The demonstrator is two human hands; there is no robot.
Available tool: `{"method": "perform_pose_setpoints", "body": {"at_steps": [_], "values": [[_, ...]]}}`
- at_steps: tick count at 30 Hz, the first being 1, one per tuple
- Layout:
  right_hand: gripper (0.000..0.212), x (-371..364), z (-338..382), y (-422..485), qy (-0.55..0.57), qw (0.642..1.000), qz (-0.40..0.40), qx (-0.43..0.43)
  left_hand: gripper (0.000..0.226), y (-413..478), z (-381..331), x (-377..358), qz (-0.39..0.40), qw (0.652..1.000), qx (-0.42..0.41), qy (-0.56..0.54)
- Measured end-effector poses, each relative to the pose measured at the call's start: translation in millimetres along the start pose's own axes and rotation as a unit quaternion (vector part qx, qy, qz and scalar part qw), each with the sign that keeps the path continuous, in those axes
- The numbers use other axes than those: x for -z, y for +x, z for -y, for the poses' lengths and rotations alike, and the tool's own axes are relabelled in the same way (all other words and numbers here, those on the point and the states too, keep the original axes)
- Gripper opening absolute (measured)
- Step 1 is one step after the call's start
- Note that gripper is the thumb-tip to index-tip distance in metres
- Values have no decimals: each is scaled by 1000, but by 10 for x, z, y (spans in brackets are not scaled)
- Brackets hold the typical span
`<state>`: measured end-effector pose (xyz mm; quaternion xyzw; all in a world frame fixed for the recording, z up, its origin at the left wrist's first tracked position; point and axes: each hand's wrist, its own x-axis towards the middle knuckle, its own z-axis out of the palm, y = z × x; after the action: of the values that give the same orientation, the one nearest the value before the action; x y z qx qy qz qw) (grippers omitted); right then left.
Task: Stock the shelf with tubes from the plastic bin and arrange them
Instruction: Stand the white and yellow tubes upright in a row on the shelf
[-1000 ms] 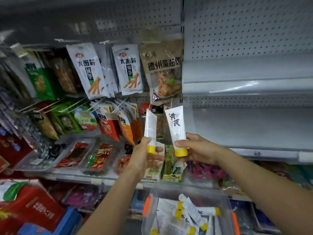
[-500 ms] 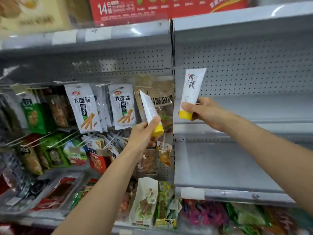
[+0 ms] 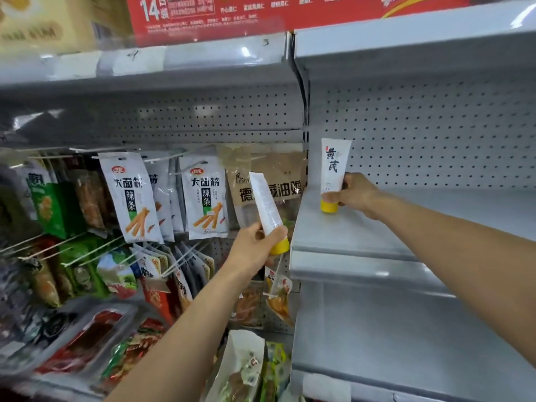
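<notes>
My right hand [image 3: 352, 195] grips a white tube with black characters [image 3: 334, 166], standing it cap-down on its yellow cap at the left end of the grey metal shelf [image 3: 406, 227]. My left hand [image 3: 255, 248] holds a second white tube [image 3: 265, 204] by its yellow cap end, tilted, in the air just left of the shelf's front corner. The plastic bin is out of view.
Snack packets [image 3: 130, 195] hang on pegs to the left, beside a brown bag [image 3: 272, 181]. A lower grey shelf [image 3: 391, 338] sits beneath. Red boxes [image 3: 232, 13] stand on the top shelf. Packaged goods fill the lower left.
The view has tilted up from the bin to the shelves. My right hand carried its tube to the shelf and set its cap down; my left hand rose with its tube.
</notes>
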<state>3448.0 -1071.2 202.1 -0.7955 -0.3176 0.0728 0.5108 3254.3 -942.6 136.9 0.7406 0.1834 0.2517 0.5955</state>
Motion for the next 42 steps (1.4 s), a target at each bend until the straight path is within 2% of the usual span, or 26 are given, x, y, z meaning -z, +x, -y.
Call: {"method": "perform_pose_setpoints", "body": {"at_steps": [11,16,19,21,22,25,28,31,35,38,42], "values": [[51,-41,-168,347,-12,999,44,20,44,188,4,-85,5,1000,-19,-16],[62,-48,-206,382,-43,998,41,-13,46,196,-34,-81,11,999,-32,19],[73,-27,-190,304,-80,996,-17,-29,42,135,-94,-52,16,999,-40,16],[60,-32,-91,152,-60,994,-85,16,41,108,-120,-17,13,999,-49,16],[50,-44,-25,38,-50,993,-94,40,40,92,-135,-4,8,998,-55,18],[23,-134,149,-340,-45,995,-7,92,43,48,-194,-13,-13,996,-79,38],[32,-249,272,-654,-66,983,88,145,39,-15,-302,-54,-14,997,-77,4],[44,-338,315,-847,-74,977,112,169,44,-68,-406,-83,-13,997,-73,-33],[53,-440,308,-958,-77,980,54,175,49,-144,-484,-137,-26,996,-87,-20],[42,-505,292,-945,-113,977,-27,180,47,-153,-522,-185,-31,996,-88,-2],[37,-437,268,-896,-114,978,-37,171,42,-138,-549,-171,-16,993,-101,52]]}}
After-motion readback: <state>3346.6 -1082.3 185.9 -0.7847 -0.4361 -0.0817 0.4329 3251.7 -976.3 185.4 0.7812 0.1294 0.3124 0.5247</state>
